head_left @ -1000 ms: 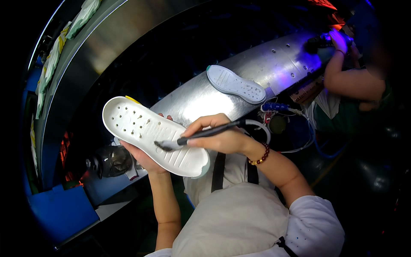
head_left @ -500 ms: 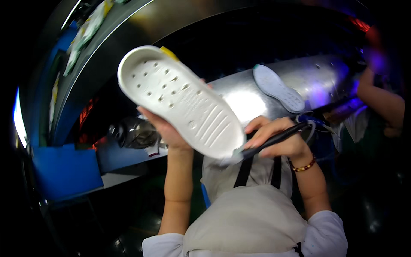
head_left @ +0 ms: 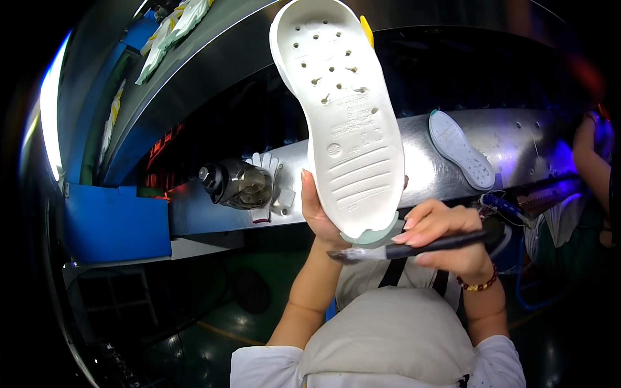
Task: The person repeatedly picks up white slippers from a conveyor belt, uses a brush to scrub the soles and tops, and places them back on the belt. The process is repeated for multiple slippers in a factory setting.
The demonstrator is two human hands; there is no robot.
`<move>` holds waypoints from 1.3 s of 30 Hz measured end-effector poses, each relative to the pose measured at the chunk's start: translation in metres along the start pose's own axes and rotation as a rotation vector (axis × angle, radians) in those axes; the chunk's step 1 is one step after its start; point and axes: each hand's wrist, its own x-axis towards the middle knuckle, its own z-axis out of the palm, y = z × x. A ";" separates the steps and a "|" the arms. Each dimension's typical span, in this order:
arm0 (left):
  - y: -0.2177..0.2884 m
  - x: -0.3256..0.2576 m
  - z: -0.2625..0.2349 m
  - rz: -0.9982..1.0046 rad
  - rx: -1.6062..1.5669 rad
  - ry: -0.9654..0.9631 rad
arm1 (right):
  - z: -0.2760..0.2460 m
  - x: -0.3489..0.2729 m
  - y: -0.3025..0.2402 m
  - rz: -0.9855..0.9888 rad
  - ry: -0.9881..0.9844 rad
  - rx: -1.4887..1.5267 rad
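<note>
My left hand (head_left: 318,215) grips a white shoe sole (head_left: 341,123) by its heel and holds it upright, its inner face with small holes and ridges turned toward me. My right hand (head_left: 445,242) holds a dark brush (head_left: 414,247) level, its pale tip just under the sole's heel edge. A bead bracelet (head_left: 477,284) sits on my right wrist.
A second pale sole (head_left: 460,149) lies on the metal conveyor surface (head_left: 517,139) behind. A dark bottle (head_left: 234,183) and white gloves (head_left: 264,173) rest on its left part. A blue bin (head_left: 116,223) is at left. Another person's arm (head_left: 590,165) is at far right.
My left hand has raised and turned the sole from slanting to nearly upright. The brush has dropped from the sole's side to below its heel.
</note>
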 end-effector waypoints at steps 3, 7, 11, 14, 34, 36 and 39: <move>0.003 0.003 -0.005 0.026 0.075 -0.003 | -0.005 0.009 0.009 0.055 0.155 -0.075; 0.011 0.006 -0.003 -0.048 0.028 -0.084 | -0.003 0.008 0.000 -0.059 -0.139 -0.179; 0.016 0.005 -0.012 0.012 0.039 -0.063 | -0.017 0.012 -0.005 0.075 -0.027 0.199; 0.015 0.001 -0.015 -0.056 0.091 -0.071 | -0.024 0.019 0.003 0.049 -0.168 -0.152; 0.046 0.014 0.017 -0.803 0.701 0.085 | -0.044 0.016 -0.028 0.039 -0.655 -0.531; 0.054 0.015 0.011 -0.837 0.738 0.056 | -0.046 0.014 -0.032 0.008 -0.663 -0.590; 0.056 0.014 0.021 -0.814 0.672 0.115 | -0.052 0.008 -0.015 -0.115 -0.411 -0.544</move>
